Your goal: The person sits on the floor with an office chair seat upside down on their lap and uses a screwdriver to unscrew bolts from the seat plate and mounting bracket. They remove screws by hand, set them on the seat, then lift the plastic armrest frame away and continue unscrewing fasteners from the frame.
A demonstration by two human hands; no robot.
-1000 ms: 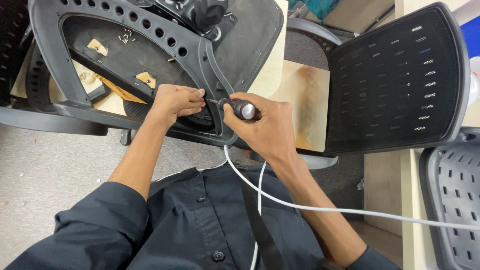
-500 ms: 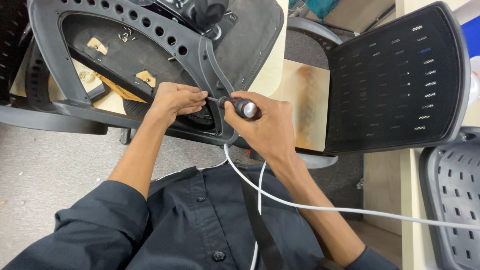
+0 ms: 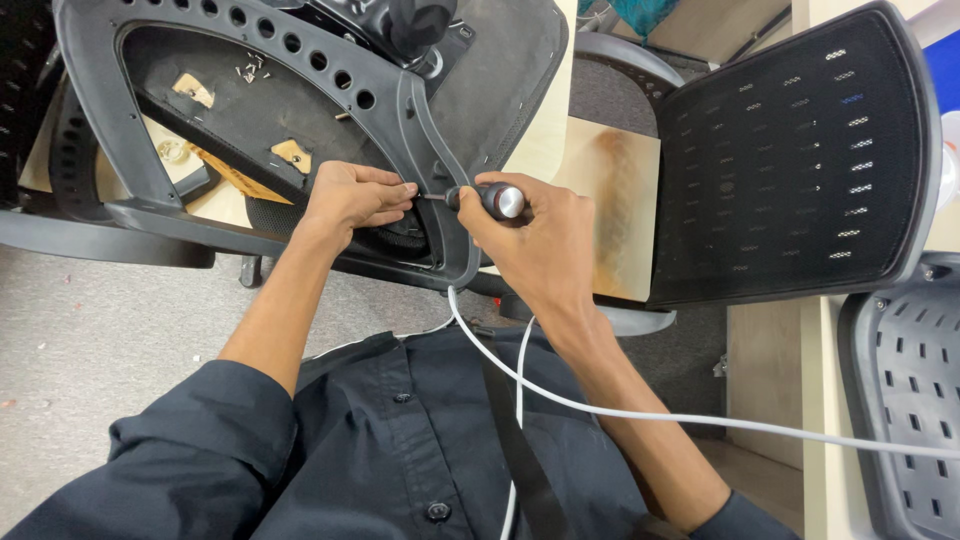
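Two hands work on one grey chair frame.

The right hand [image 3: 540,235] squeezes one screwdriver [image 3: 488,199], its tip at the chair frame [image 3: 420,120]. At nine o'clock, the left hand [image 3: 352,198] pinches the frame edge. One white cable [image 3: 640,412] hangs below.

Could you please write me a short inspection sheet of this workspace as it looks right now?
Surface: pale wooden board, stained, under the chair parts.
Job's things: grey chair frame lying tilted; screwdriver, tip at the frame.
Clutter: loose screws and tan scraps inside the frame.
Hands: left hand pinches at the tip; right hand grips the handle.
Cables: white cable crosses the dark shirt.
Surroundings: black mesh backrest, grey floor.
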